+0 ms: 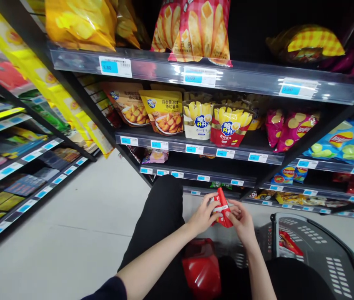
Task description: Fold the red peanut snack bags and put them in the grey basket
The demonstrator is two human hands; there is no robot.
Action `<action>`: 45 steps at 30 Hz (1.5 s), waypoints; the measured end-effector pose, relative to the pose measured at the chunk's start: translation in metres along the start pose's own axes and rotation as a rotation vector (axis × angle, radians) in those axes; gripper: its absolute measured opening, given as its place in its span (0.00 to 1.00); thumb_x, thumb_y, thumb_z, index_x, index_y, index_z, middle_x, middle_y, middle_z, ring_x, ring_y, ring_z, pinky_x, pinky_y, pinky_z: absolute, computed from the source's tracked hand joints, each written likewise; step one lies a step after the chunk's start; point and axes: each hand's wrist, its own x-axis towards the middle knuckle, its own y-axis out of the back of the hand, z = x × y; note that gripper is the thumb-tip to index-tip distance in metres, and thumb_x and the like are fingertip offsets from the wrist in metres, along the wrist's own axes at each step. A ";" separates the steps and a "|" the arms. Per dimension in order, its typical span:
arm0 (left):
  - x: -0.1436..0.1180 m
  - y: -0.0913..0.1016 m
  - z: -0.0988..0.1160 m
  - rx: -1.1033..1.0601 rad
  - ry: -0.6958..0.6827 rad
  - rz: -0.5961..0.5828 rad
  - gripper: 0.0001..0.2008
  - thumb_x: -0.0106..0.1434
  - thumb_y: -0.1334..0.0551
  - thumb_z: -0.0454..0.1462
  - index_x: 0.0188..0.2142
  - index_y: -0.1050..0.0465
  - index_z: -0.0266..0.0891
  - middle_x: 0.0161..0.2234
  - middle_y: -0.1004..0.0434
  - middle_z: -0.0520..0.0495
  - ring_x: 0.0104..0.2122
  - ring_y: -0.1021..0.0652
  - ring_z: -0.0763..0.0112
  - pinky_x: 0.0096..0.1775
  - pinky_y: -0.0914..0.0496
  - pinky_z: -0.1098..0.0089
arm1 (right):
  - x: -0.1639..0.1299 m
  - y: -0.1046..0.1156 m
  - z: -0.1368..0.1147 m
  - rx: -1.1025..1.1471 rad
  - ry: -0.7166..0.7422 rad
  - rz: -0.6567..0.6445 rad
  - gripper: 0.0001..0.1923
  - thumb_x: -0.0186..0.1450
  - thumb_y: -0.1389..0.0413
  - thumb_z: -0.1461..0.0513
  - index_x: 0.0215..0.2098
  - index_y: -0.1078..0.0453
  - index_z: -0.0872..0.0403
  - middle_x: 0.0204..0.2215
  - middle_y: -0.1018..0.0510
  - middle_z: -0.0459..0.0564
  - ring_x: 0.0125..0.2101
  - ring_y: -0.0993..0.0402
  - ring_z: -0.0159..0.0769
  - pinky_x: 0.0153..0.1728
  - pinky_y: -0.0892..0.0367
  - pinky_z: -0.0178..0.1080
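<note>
left hand (202, 216) + right hand (242, 220): both grips closed on red snack packet (222, 207), held upright between them | grey shopping basket (314, 250) just beside | snack shelves (195, 143) ahead

Red packet (222, 207) — print blurred, half-hidden by hands (223, 216).

bare forearms, dark navy sleeve edge at left arm (108, 289), black trousers (161, 216).

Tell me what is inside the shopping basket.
Inside the dark shopping basket, one red snack packet lies against its near wall. The person's right forearm and dark clothing cover the basket's left part, so anything there is hidden.
</note>
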 end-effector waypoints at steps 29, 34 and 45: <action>-0.009 -0.001 0.000 -0.247 0.093 -0.118 0.32 0.56 0.38 0.43 0.57 0.48 0.38 0.58 0.50 0.36 0.58 0.45 0.54 0.57 0.47 0.54 | 0.001 0.031 0.001 -0.289 -0.025 0.415 0.16 0.48 0.38 0.50 0.26 0.25 0.55 0.26 0.21 0.51 0.27 0.27 0.41 0.30 0.34 0.39; -0.011 -0.020 -0.011 -0.962 0.474 -0.094 0.44 0.53 0.36 0.42 0.61 0.65 0.50 0.55 0.41 0.40 0.52 0.33 0.52 0.49 0.37 0.49 | 0.002 0.059 -0.003 0.185 -0.123 0.607 0.20 0.39 0.33 0.51 0.25 0.27 0.55 0.22 0.22 0.46 0.21 0.27 0.36 0.25 0.31 0.38; 0.000 0.006 0.000 -1.176 0.447 0.030 0.37 0.47 0.30 0.36 0.57 0.41 0.40 0.45 0.25 0.39 0.43 0.25 0.56 0.44 0.31 0.60 | 0.005 0.081 0.022 0.330 -0.104 0.633 0.22 0.38 0.32 0.53 0.27 0.28 0.57 0.21 0.22 0.46 0.20 0.26 0.35 0.24 0.30 0.37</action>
